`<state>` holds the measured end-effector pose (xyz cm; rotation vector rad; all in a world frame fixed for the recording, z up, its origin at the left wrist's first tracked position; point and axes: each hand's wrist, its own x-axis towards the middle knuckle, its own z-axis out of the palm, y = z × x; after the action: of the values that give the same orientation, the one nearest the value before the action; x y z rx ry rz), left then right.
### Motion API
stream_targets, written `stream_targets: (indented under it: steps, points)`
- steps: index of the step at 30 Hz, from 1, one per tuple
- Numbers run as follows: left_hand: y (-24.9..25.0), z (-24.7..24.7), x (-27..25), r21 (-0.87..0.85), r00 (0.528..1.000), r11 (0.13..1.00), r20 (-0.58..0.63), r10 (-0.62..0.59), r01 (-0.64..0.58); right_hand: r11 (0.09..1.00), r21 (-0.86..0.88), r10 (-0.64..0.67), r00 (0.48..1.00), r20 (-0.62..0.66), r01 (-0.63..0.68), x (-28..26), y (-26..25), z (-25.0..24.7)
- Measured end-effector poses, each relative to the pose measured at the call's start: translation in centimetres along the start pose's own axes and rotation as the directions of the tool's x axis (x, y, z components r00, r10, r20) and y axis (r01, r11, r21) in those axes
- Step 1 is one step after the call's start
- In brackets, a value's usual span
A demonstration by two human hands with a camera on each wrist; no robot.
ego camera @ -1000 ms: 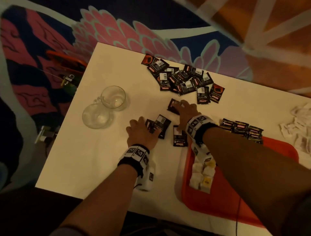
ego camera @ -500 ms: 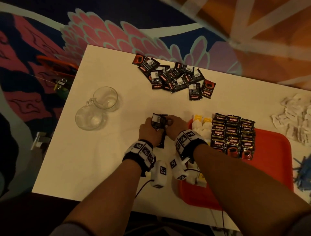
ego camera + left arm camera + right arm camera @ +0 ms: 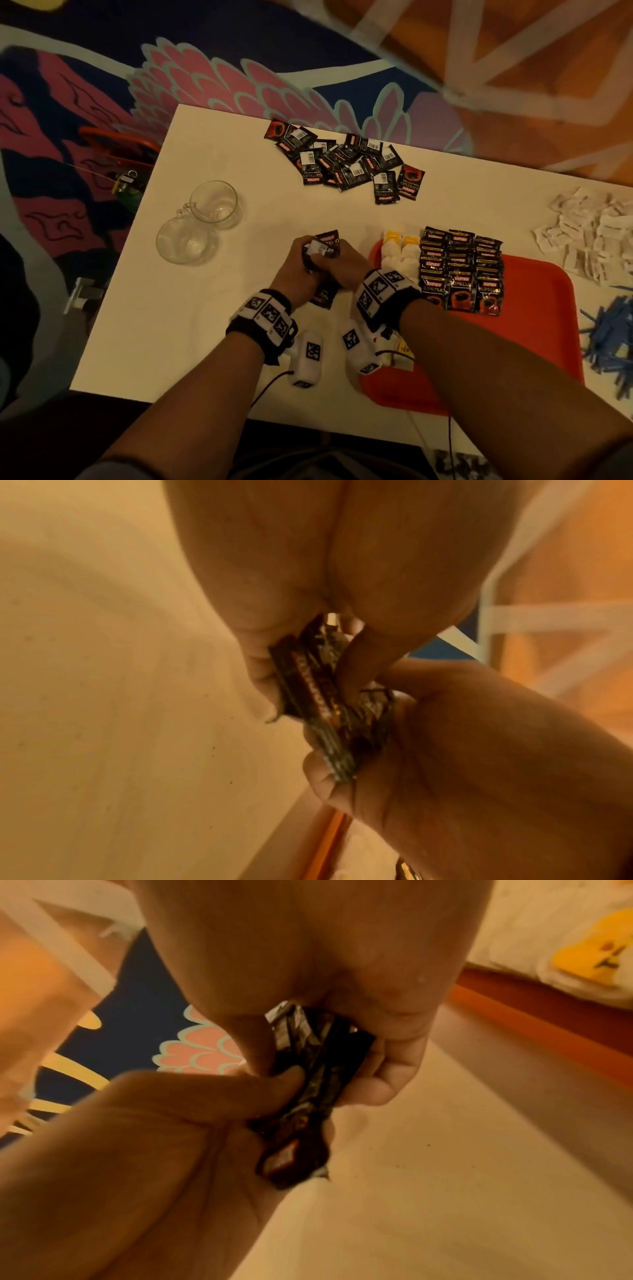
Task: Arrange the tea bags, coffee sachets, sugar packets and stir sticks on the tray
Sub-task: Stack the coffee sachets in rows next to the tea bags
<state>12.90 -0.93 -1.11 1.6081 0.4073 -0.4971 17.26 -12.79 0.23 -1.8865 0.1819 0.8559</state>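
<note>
Head view: left hand (image 3: 297,270) and right hand (image 3: 347,265) both grip one small stack of sachets (image 3: 323,251) between them, above the table (image 3: 191,318), just left of the tray (image 3: 534,329). On the tray, three sachet rows (image 3: 460,270) lie beside tea bags (image 3: 399,253). Loose sachets (image 3: 346,161) lie far; sugar packets (image 3: 596,233) and stir sticks (image 3: 609,335) right; two mugs (image 3: 198,222) left.
</note>
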Motion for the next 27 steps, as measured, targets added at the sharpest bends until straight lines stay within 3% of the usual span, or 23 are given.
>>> stream_targets:
  steps: [3, 5, 7, 10, 12, 14, 16, 18, 20, 22, 25, 27]
  points:
    - [1.7, 0.4, -1.3, -0.03, 0.998, 0.999, 0.058, -0.018, 0.02, 0.988, -0.122, -0.092, 0.995, 0.033, 0.095, -1.4, -1.0, -1.0]
    - [2.8, 0.4, -2.2, -0.222, 0.997, 0.972, 0.015, -0.074, 0.075, 0.987, -0.132, -0.094, 0.996, 0.006, 0.094, -2.4, -1.3, -2.0]
    - [3.6, 0.2, -3.1, -0.423, 0.988, 0.896, -0.01, -0.156, 0.138, 0.995, -0.035, -0.09, 0.995, -0.047, 0.089, -3.7, -1.7, -2.9]
    - [5.2, 0.9, -4.8, -0.608, 0.952, 0.733, 0.223, -0.212, 0.306, 0.971, 0.202, -0.129, 0.991, -0.022, 0.131, -6.3, -2.8, -3.4]
    - [6.2, 2.0, -5.8, -0.674, 0.928, 0.643, 0.325, -0.184, 0.364, 0.956, 0.266, -0.141, 0.989, 0.049, 0.123, -7.9, -3.5, -3.7]
    - [6.9, 3.2, -6.3, -0.701, 0.935, 0.626, 0.318, -0.154, 0.341, 0.981, 0.154, -0.133, 0.988, 0.081, 0.119, -9.3, -3.8, -4.6]
    - [7.6, 4.3, -6.6, -0.674, 0.947, 0.667, 0.27, -0.176, 0.316, 0.977, -0.131, -0.159, 0.985, 0.061, 0.166, -10.2, -3.8, -6.0]
    - [8.1, 5.4, -6.8, -0.642, 0.957, 0.71, 0.191, -0.219, 0.29, 0.903, -0.383, -0.223, 0.974, -0.024, 0.197, -11.1, -3.3, -7.5]
    - [8.9, 6.5, -7.3, -0.627, 0.961, 0.731, 0.137, -0.239, 0.271, 0.841, -0.484, -0.333, 0.936, -0.115, 0.24, -12.3, -3.1, -9.2]
    - [9.8, 7.7, -7.8, -0.602, 0.972, 0.765, 0.107, -0.207, 0.229, 0.759, -0.547, -0.423, 0.906, -0.001, 0.353, -13.9, -3.8, -10.8]
    - [11.4, 9.9, -8.8, -0.524, 0.984, 0.833, 0.106, -0.144, 0.178, 0.525, -0.759, -0.302, 0.918, 0.257, 0.385, -16.1, -4.7, -12.2]
    - [12.3, 11.4, -9.6, -0.545, 0.977, 0.814, 0.172, -0.129, 0.203, 0.435, -0.818, -0.263, 0.922, 0.285, 0.377, -16.8, -4.5, -12.8]
